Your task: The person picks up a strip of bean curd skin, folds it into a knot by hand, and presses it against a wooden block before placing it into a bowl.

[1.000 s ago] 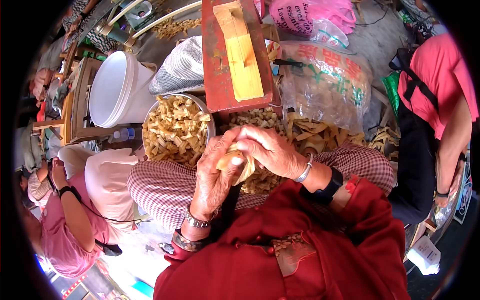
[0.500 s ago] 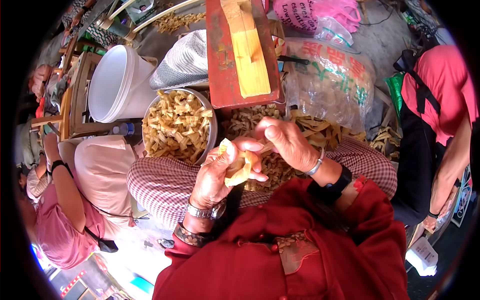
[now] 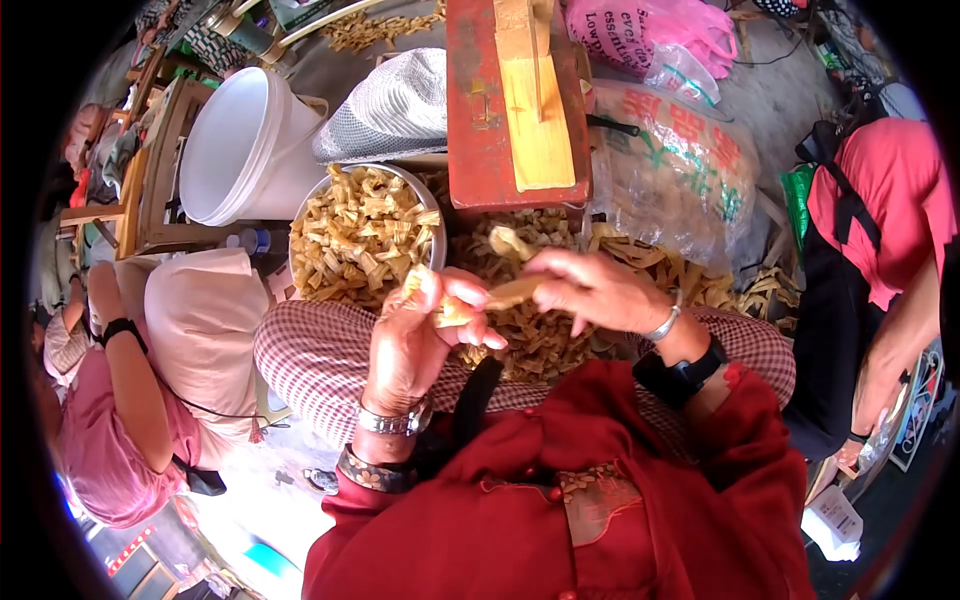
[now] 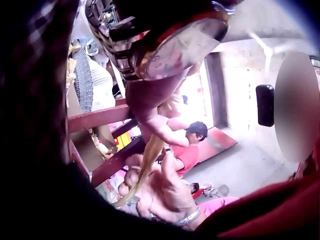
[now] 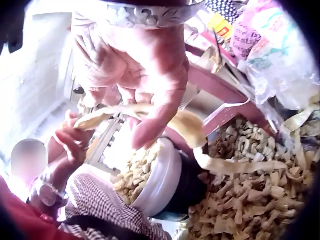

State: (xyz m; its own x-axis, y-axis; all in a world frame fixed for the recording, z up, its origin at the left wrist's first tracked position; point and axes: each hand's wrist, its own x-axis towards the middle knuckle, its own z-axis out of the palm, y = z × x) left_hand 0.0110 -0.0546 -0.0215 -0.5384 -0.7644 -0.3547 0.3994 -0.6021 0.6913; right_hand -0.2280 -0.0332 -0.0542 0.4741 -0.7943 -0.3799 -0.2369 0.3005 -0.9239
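Note:
A long pale-yellow flat strip [image 3: 515,293] stretches between the two hands, above the lap. My left hand [image 3: 400,345] pinches its bunched end between thumb and fingers. The right hand [image 3: 605,290] holds the strip further along; in the right wrist view the strip [image 5: 189,126] passes between thumb and fingers, its loose tail hanging down. Beneath the hands lies a heap of short knotted pieces [image 3: 535,340] of similar material. More knotted pieces [image 3: 360,225] fill a round basin [image 3: 437,232] to the left of the heap.
A red wooden bench [image 3: 480,130] stands ahead, bearing a yellow wooden block [image 3: 545,150]. Left of it are a white bucket [image 3: 225,150] and a mesh sack [image 3: 390,110]. A clear plastic bag [image 3: 680,170] lies to its right. People sit at both sides, including one in pink [image 3: 880,200].
Both hands were together around the folded strip; they have moved apart. My right hand has shifted right, drawing the strip out between them, while the left stays near the basin.

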